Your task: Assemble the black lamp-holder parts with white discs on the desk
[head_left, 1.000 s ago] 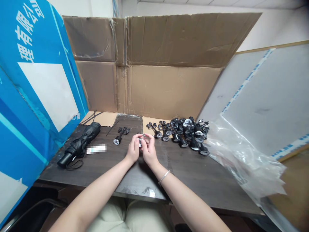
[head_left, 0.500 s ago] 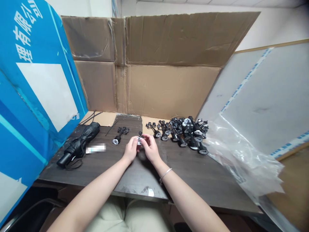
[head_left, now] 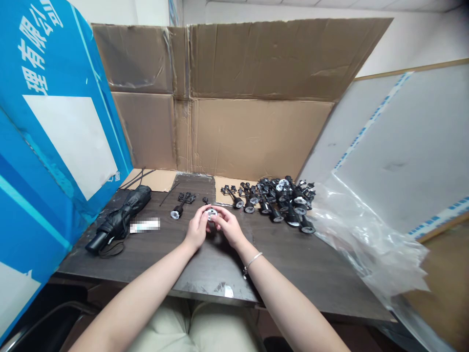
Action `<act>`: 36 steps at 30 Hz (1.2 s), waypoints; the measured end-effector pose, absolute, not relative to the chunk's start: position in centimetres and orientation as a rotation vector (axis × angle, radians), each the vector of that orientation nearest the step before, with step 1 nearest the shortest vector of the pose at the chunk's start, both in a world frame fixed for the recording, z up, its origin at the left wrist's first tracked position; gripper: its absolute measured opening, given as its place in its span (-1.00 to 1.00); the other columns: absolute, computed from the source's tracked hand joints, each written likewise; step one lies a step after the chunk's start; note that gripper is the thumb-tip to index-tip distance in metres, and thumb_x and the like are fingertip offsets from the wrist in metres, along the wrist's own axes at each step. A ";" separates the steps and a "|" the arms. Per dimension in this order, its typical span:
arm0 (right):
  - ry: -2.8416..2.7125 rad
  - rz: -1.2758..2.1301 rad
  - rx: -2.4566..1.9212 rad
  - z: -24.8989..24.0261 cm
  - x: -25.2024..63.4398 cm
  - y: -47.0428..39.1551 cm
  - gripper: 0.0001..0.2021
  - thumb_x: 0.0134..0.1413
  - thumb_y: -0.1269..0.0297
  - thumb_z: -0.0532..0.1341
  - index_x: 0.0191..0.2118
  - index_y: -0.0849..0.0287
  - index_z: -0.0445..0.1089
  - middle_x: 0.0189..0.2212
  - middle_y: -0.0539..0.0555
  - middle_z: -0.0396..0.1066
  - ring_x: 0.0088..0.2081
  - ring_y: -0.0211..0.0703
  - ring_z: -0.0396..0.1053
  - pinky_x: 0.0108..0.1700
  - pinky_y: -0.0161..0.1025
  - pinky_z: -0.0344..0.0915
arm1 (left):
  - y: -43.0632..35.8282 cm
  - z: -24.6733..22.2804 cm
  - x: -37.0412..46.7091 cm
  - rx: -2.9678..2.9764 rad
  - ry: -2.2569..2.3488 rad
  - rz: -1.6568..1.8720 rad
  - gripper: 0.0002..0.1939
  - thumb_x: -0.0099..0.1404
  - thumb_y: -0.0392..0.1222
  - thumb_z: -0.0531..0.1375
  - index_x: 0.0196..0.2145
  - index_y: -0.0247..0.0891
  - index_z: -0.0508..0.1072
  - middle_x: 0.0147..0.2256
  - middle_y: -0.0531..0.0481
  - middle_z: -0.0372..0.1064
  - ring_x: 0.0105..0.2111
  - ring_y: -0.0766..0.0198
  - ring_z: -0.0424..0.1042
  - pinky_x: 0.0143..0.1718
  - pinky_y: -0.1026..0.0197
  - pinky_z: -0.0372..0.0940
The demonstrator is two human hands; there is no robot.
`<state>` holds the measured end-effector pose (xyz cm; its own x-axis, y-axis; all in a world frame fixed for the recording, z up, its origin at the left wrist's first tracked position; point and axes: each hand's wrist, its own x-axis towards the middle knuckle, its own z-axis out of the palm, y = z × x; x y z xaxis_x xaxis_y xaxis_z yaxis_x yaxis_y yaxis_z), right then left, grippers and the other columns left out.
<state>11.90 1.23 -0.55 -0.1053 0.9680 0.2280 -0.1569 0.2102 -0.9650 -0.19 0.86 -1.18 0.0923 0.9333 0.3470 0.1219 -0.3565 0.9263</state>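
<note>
Between my hands is a black lamp-post-shaped piece with a round white base (head_left: 212, 213), its flat end facing me. My left hand (head_left: 198, 230) is closed on its left side, thumb on the base. From the right, my right hand (head_left: 227, 228) grips it too, thumb and fingers at the base's edge. A small black tip of the piece shows beyond my fingers; most of its stem is hidden. Left of my hands, a similar black piece (head_left: 177, 211) lies on the dark table (head_left: 220, 264), its pale round end towards me.
Several more such black pieces (head_left: 277, 213) are heaped at the right rear. A folded black umbrella (head_left: 119, 220) and a blurred white strip (head_left: 145, 225) lie at left. Cardboard (head_left: 256, 137) stands behind, a blue panel (head_left: 66, 161) at left, clear plastic sheeting (head_left: 377, 259) at right.
The held piece has turned so its round base faces me more fully, and its black tip has shifted left. My fingers have moved slightly around the base.
</note>
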 end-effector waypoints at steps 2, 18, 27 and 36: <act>-1.255 1.246 -0.862 -0.4 12.0 1.2 -0.61 -0.27 0.21 0.28 -0.20 0.19 0.31 -0.63 -0.13 0.20 -0.64 -0.40 0.08 -0.58 -0.37 0.06 | 0.9 -1.2 -0.3 1.621 1.074 1.341 -0.56 0.26 0.01 -0.09 -0.05 -0.31 0.28 -0.34 -0.05 0.39 -0.64 0.42 0.24 -0.59 0.33 0.25; -1.363 1.443 -0.826 -0.3 12.0 0.8 -0.66 -0.31 0.34 0.27 -0.25 0.18 0.30 -0.69 -0.19 0.15 -0.70 -0.46 0.02 -0.67 -0.43 -0.06 | 0.7 -0.6 -1.0 1.892 0.990 1.297 -0.70 0.28 -0.10 -0.08 -0.19 -0.25 0.35 -0.25 -0.02 0.41 -0.27 0.28 0.39 -0.22 0.25 0.28; -1.361 1.358 -0.797 0.0 12.0 0.4 -0.72 -0.34 0.37 0.24 -0.33 0.16 0.32 -0.72 -0.18 0.16 -0.71 -0.43 0.05 -0.67 -0.41 0.00 | 0.3 -0.2 -1.0 1.978 0.949 1.282 -0.68 0.29 -0.04 -0.10 -0.19 -0.24 0.34 -0.22 -0.05 0.41 -0.25 0.27 0.39 -0.19 0.23 0.26; -1.380 1.271 -0.825 0.0 11.4 0.3 -0.75 -0.27 0.31 0.22 -0.32 0.15 0.30 -0.70 -0.18 0.14 -0.73 -0.44 0.02 -0.71 -0.42 -0.01 | 0.6 -0.5 -0.8 1.905 0.977 1.335 -0.62 0.29 0.02 -0.12 -0.19 -0.23 0.36 -0.23 -0.04 0.41 -0.24 0.26 0.39 -0.18 0.23 0.26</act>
<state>11.40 0.33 -0.01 -0.2240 0.9464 0.2329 -0.1548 0.2014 -0.9672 -0.83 0.64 -0.45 0.2195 0.8376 0.5003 0.2237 -0.5424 0.8098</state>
